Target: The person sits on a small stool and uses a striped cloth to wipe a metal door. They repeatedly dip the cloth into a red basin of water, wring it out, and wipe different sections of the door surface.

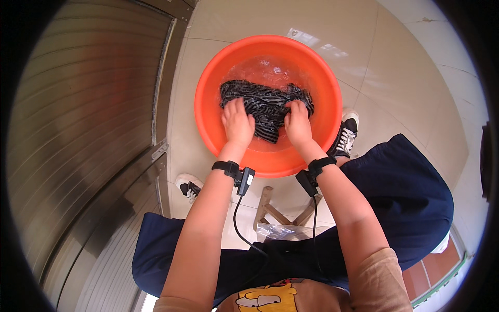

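An orange plastic basin [269,167] with water in it stands on the tiled floor. In the water lies a wet, crumpled black-and-grey striped cloth [265,102]. My left hand [237,121] rests at the cloth's left part, palm down, with the fingertips on the fabric. At the cloth's right part is my right hand [298,121], its fingers bent onto the fabric. Whether either hand grips a fold cannot be told. Each wrist wears a black strap with a small black device and a cable.
A ribbed metal door [97,85] runs along the left. Black sneakers with white laces, one left [190,188] and one right [346,136], flank the basin. Between the legs are a wooden stool's crossed legs [275,212] and a clear plastic bag [278,231].
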Tool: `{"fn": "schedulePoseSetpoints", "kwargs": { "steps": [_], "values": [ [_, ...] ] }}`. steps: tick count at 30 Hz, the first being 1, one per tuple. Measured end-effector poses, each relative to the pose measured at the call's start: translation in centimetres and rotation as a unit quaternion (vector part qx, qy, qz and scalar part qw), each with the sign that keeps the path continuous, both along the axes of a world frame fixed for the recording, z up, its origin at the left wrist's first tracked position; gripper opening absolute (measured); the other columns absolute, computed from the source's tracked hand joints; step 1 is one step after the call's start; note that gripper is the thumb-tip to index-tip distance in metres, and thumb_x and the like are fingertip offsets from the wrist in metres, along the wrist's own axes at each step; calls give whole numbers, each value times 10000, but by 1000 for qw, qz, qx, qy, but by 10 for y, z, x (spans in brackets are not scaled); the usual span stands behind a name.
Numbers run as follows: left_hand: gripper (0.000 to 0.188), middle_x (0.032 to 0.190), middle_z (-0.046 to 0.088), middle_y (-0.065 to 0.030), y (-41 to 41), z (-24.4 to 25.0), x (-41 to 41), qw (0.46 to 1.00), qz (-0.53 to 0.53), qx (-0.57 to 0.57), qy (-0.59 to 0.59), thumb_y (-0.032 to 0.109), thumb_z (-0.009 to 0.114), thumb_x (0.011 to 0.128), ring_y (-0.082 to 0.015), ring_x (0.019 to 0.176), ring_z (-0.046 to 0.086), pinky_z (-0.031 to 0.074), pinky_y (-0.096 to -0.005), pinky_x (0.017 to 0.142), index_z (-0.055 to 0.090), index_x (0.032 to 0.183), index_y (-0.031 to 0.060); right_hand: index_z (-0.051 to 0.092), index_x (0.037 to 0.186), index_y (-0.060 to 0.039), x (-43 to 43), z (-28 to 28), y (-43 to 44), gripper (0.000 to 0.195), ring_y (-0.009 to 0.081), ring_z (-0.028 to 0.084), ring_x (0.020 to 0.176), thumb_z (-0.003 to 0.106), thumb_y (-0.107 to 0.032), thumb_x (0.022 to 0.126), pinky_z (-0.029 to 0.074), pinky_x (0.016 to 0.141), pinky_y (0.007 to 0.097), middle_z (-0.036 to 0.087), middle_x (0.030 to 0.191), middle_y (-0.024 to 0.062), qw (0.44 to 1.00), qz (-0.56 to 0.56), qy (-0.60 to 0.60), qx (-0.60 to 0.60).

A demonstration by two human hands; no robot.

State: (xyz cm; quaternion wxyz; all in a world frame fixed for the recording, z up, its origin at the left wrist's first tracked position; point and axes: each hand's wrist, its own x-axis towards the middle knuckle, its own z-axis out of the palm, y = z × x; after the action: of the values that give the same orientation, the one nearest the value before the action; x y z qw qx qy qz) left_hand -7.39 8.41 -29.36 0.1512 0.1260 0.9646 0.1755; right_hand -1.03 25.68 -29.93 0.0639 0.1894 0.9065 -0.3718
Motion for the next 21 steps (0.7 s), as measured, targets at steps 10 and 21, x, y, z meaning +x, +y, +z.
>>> {"fn": "schedulePoseSetpoints", "kwargs": {
  "steps": [10,21],
  "values": [
    [191,1089,503,-172,10,8,-7,997,8,63,-47,74,638,735,-378,1053,490,438,-452,897,578,908,20,328,1363,-51,12,-12,7,651,380,413,1230,647,-122,800,376,1021,434,429,1327,197,994,9,-81,73],
    [638,1540,229,-78,-7,5,1,950,-276,-141,-47,65,520,844,-283,1412,224,206,-479,1138,335,1443,185,238,1471,-246,8,9,4,763,435,197,1367,643,-215,825,344,1008,586,204,1524,79,957,159,-200,137]
  ]
}}
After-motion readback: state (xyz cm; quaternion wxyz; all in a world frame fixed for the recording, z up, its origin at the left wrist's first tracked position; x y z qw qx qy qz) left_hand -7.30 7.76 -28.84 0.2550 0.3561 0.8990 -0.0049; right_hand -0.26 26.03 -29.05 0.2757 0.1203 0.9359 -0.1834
